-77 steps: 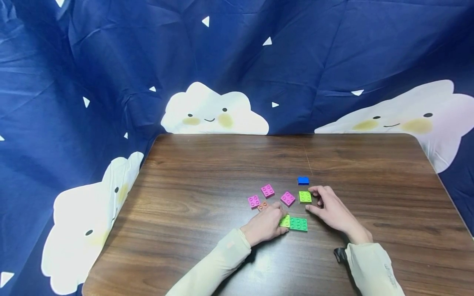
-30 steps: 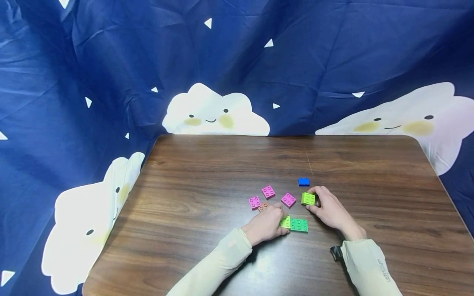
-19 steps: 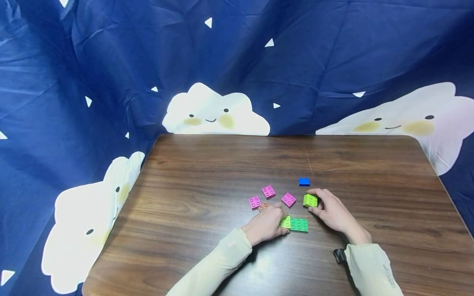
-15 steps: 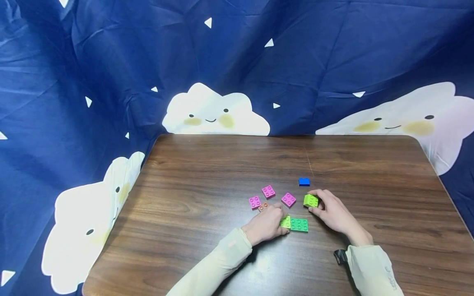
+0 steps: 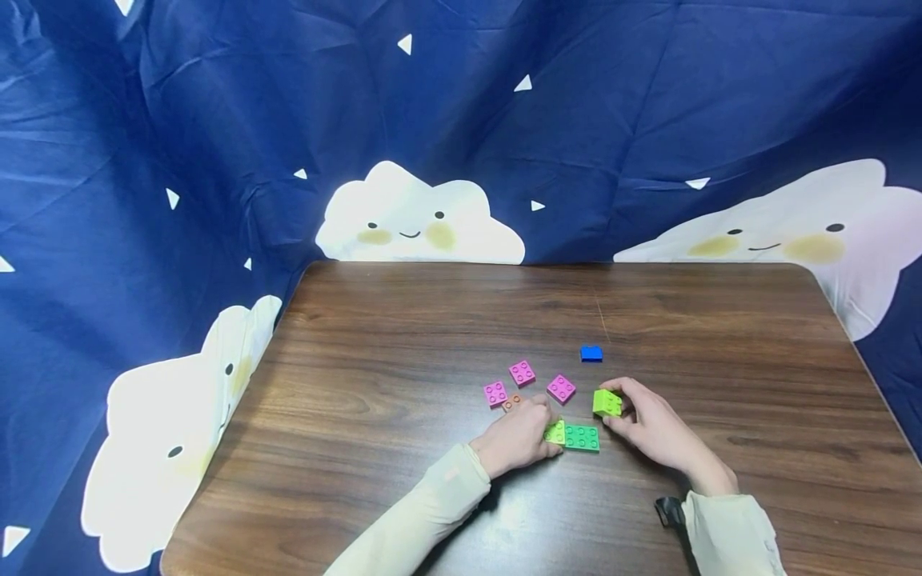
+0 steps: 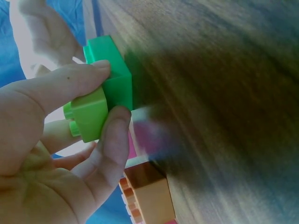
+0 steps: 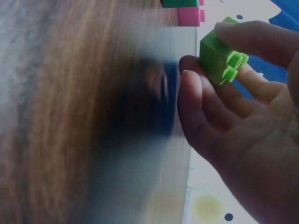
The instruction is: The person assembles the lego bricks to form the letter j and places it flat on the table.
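Thumb and fingers of my left hand (image 5: 515, 436) pinch a lime toy building brick (image 6: 91, 114) at the middle of the table. Flush against its right side in the head view is a longer green brick (image 5: 582, 438), which the left thumb tip also touches in the left wrist view. To the right, my right hand (image 5: 657, 428) holds a second lime brick (image 5: 607, 403) between thumb and fingers, tilted and raised off the table. Its studs (image 7: 232, 73) face the palm in the right wrist view. The left hand partly covers an orange brick (image 5: 512, 402).
Three pink bricks lie beyond the left hand: one at the left (image 5: 495, 393), one farther back (image 5: 522, 373) and one nearer the right hand (image 5: 561, 389). A blue brick (image 5: 591, 354) is farthest back. The wooden table (image 5: 389, 336) ends at a blue cloud-patterned cloth (image 5: 461, 104).
The right hand has taken hold of the second lime brick, lifted and tilted it, and brought it nearer to me and slightly right. The left hand has stayed in place.
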Demonstrator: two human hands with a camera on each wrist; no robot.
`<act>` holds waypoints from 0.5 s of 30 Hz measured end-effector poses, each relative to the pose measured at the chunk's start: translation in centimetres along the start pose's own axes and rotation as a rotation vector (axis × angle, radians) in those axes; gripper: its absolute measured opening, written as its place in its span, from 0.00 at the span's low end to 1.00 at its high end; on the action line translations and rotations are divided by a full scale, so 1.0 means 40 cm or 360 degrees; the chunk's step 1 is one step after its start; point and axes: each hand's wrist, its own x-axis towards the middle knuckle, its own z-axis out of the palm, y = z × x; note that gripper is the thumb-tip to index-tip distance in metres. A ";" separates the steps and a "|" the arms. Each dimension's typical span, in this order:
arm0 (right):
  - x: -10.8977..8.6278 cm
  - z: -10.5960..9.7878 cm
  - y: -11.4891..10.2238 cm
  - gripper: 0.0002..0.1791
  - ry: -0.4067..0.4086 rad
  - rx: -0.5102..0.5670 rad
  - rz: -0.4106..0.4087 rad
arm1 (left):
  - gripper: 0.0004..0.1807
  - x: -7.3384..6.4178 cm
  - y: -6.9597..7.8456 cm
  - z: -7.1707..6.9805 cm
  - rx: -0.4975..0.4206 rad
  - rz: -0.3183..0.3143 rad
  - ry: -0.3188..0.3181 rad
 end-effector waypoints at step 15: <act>-0.024 0.004 -0.010 0.24 -0.0093 0.0079 -0.0136 | 0.12 -0.001 0.000 0.001 0.0019 0.0023 0.0025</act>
